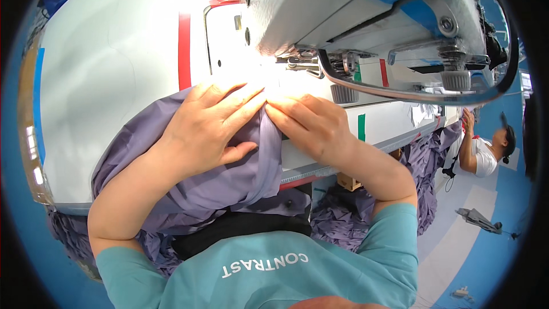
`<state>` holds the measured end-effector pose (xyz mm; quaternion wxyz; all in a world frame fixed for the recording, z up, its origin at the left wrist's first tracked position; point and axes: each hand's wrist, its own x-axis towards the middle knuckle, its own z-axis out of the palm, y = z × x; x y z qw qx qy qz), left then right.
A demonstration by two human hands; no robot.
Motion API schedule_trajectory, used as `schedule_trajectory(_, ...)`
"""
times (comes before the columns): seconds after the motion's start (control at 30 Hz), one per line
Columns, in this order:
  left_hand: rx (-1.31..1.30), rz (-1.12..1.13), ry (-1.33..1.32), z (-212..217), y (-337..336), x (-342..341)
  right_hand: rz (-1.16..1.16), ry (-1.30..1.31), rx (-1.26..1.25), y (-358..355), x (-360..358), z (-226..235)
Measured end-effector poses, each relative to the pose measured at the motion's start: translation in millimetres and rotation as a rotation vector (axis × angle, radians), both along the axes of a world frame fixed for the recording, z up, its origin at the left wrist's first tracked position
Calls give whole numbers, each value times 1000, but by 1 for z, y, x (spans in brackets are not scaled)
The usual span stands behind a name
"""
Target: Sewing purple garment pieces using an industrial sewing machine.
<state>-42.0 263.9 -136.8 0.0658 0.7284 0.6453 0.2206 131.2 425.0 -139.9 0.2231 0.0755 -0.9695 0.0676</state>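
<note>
Purple cloth [229,181] drapes over the front edge of the white sewing table, with a folded, seamed strip running up to the sewing machine [354,17]. My left hand [206,123] lies flat on the cloth, fingers stretched toward the needle area and thumb apart. Close beside it, my right hand [311,123] has its fingers bent and pressed together on the cloth's edge; its thumb is hidden. The fingertips of both hands nearly meet just in front of the machine's presser area. Bright lamp glare washes out the fingertips and the stitching point.
A red tape strip [184,51] marks the white table [108,63] left of the machine. A curved dark-rimmed guard [412,98] juts out at right. More purple cloth [420,166] hangs and heaps below the table. Another person [483,154] works at the far right.
</note>
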Motion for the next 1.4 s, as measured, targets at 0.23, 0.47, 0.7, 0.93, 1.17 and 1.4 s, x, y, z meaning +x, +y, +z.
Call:
schedule_trajectory(0.23,67,2,33,-6,8,-14,-8,-20,10,8,-16,-3)
schedule_trajectory(0.47,46,9,25,-6,10,-16,-74,-37,-99,11,-19,-7)
schedule_trajectory(0.7,96,18,56,-15,12,-21,-30,29,-138,17,-23,-16)
schedule_trajectory(0.93,208,114,-70,14,16,-3,-137,7,-90,16,-18,-36)
schedule_trajectory(1.17,-290,307,-993,9,-34,70,-225,162,-224,-1,2,-15)
schedule_trajectory(1.4,-583,683,-1135,31,-111,75,-431,63,-1180,-121,134,-51)
